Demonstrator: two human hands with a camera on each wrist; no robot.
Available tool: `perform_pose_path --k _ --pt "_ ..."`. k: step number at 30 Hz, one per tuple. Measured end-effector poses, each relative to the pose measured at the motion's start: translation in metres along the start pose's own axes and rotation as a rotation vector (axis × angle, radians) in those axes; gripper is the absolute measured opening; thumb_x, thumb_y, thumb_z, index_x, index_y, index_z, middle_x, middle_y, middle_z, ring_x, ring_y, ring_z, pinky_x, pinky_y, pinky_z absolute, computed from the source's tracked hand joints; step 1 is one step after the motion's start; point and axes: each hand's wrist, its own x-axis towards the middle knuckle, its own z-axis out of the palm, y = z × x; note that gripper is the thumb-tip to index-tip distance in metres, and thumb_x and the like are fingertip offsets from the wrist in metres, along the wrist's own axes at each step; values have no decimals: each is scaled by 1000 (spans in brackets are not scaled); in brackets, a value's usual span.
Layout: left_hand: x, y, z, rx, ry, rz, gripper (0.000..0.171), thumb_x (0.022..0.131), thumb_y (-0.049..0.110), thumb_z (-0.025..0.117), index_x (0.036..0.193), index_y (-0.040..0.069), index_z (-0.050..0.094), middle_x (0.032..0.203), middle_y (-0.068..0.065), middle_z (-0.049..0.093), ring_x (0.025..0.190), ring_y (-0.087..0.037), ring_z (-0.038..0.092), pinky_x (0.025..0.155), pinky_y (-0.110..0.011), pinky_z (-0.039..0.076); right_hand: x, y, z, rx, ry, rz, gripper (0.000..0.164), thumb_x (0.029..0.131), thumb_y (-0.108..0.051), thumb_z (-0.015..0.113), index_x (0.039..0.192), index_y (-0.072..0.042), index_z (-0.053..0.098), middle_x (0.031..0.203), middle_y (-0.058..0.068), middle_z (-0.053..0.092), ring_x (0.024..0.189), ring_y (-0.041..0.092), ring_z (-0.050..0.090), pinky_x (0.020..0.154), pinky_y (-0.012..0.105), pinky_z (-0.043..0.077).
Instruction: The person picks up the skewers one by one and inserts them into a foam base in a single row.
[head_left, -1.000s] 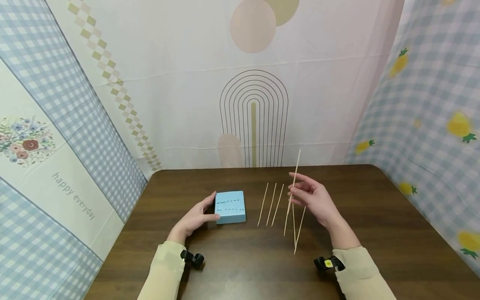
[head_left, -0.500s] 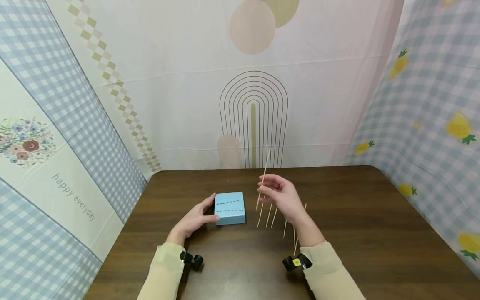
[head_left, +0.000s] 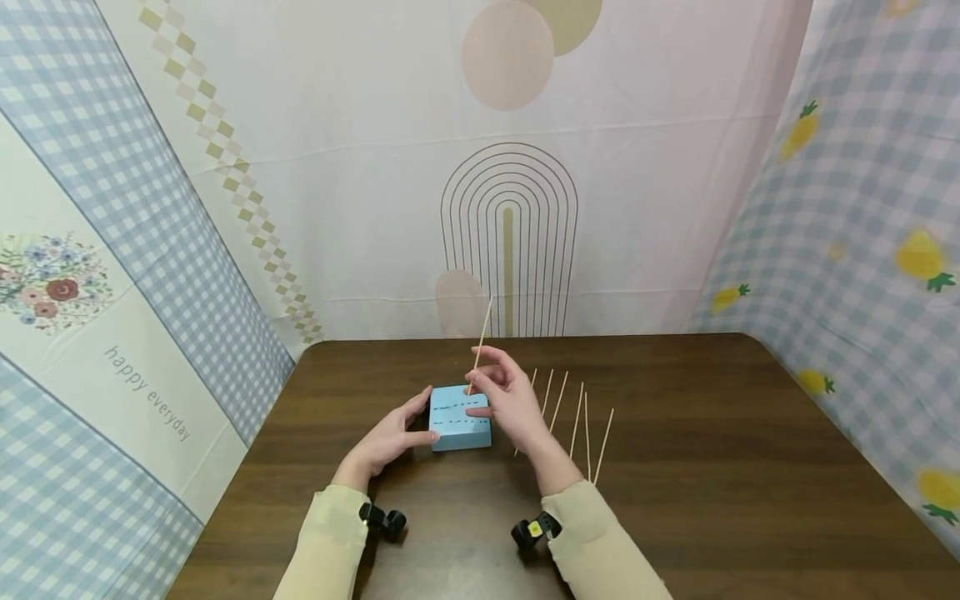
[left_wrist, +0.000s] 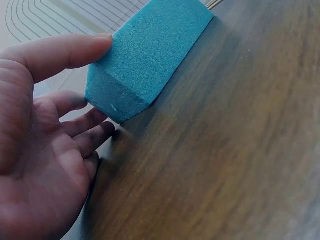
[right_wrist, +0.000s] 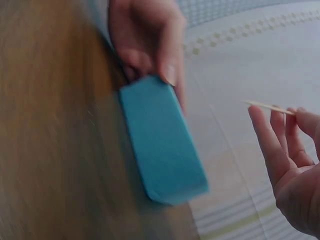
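A light blue foam block with two rows of dark marks on top sits on the table. My left hand holds its left side, the thumb at the front corner; the left wrist view shows the thumb on the block and fingers against its end. Over the block's right part, my right hand pinches a thin bamboo skewer, which stands tilted, upper end leaning right. In the right wrist view the skewer's pointed tip is apart from the block.
Several more skewers lie on the dark wood table to the right of the block, some partly hidden behind the right hand and wrist. A patterned cloth hangs behind the table's far edge.
My right hand has carried the skewer leftward, from above the loose skewers to over the block. My left hand and the block have stayed put.
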Motion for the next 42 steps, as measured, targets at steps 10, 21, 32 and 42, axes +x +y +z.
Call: perform_pose_path --k 10,21,32,42 --pt "1 1 0 -20 -15 21 96 97 28 80 171 9 23 176 -13 21 163 -35 15 127 -61 14 1 17 29 -118 -29 -108 52 106 0 64 153 -21 55 123 19 63 107 28 68 83 43 64" --pt "1 -3 0 -27 -5 56 94 95 22 81 171 9 27 176 -12 25 162 -34 20 128 -59 16 -1 38 42 -85 -68 -78 30 106 -6 67 136 -1 66 121 17 64 109 25 65 88 47 62" --pt "-1 -2 1 -11 6 47 90 96 25 80 171 15 30 175 -12 27 162 -35 20 126 -64 16 2 44 46 -88 -67 -85 25 105 -8 70 129 -3 71 118 17 68 107 20 65 92 55 60" --pt "0 -3 1 -10 4 51 92 96 24 80 171 12 28 175 -14 26 161 -36 21 127 -63 16 3 43 44 -107 -81 -28 26 105 -8 70 131 -6 71 122 15 68 111 22 65 92 46 61"
